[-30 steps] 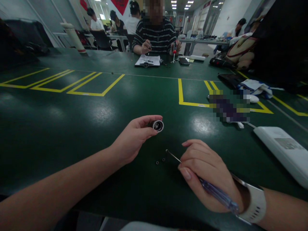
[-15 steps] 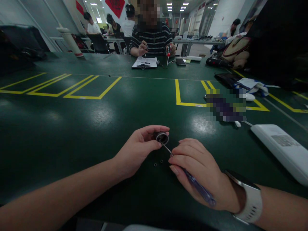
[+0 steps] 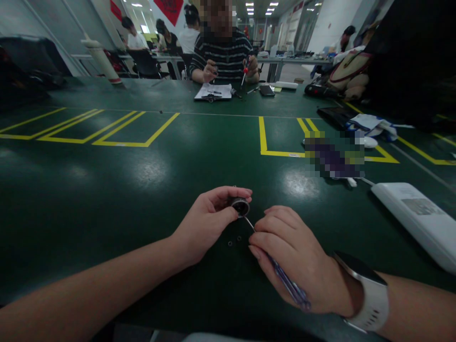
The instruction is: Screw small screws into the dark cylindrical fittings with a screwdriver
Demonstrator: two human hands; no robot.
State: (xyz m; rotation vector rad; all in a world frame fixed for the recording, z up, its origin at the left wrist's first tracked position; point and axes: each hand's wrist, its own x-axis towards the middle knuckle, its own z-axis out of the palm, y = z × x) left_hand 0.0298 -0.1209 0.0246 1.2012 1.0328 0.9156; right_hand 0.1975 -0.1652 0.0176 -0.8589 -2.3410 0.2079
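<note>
Between thumb and fingers, my left hand (image 3: 213, 221) grips a small round metal part (image 3: 242, 205), a hollow cylinder whose open end faces me. My right hand (image 3: 292, 254) is closed around a screwdriver (image 3: 290, 285) with a clear purplish handle and a thin metal shaft. The shaft reaches up to the lower rim of the cylinder; whether its tip sits inside or only touches the rim, I cannot tell. On the table just below my left hand lie two tiny nut-like rings (image 3: 230, 243).
The green table (image 3: 199, 156) bears yellow tape outlines (image 3: 121, 144). At right are a white power bank-like box (image 3: 415, 209) with a cable, a blurred-out device (image 3: 333, 159) and a cloth (image 3: 372, 126). Across sits a person in a striped shirt (image 3: 224, 57), holding a red-handled tool (image 3: 245, 70), behind a clipboard (image 3: 213, 91).
The screwdriver tip has moved left from above the table to the cylinder's opening. My left hand has come slightly lower, and the screwdriver handle has tilted a little.
</note>
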